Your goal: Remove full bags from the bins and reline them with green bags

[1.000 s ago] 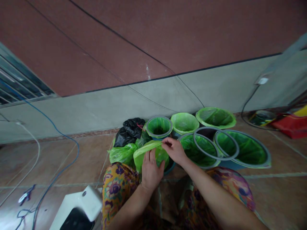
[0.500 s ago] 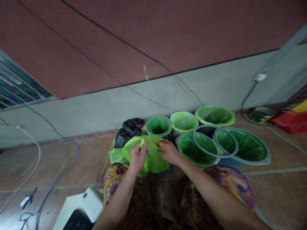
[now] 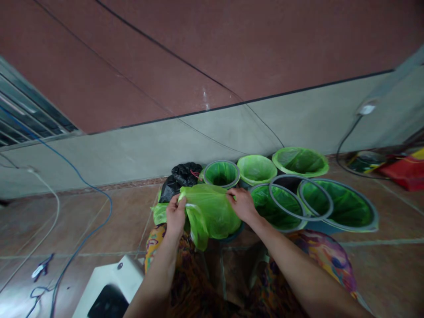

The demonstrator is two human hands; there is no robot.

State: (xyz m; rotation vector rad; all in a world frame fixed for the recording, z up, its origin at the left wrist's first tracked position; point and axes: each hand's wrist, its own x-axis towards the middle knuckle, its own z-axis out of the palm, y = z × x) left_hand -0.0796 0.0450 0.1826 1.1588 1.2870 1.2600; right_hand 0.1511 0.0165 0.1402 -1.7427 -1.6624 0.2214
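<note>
A crumpled light green plastic bag (image 3: pixel 210 212) is stretched between my two hands over a dark bin whose edge shows below it (image 3: pixel 233 235). My left hand (image 3: pixel 175 214) pinches the bag's left edge. My right hand (image 3: pixel 243 204) grips its right edge. Both hands hold it just above my lap, which is covered in flowered cloth (image 3: pixel 318 256).
Several bins lined with green bags (image 3: pixel 221 173) (image 3: pixel 338 205) stand along the grey wall, with a loose grey ring (image 3: pixel 300 196) lying across two. A black bag (image 3: pixel 185 174) and another green bag (image 3: pixel 160 213) lie left. Cables (image 3: pixel 82 212) cross the tiled floor; a white device (image 3: pixel 109 287) sits near left.
My hands have spread apart and pulled the green bag wider. The left hand has shifted left and the bag now hangs as a fuller sheet between them.
</note>
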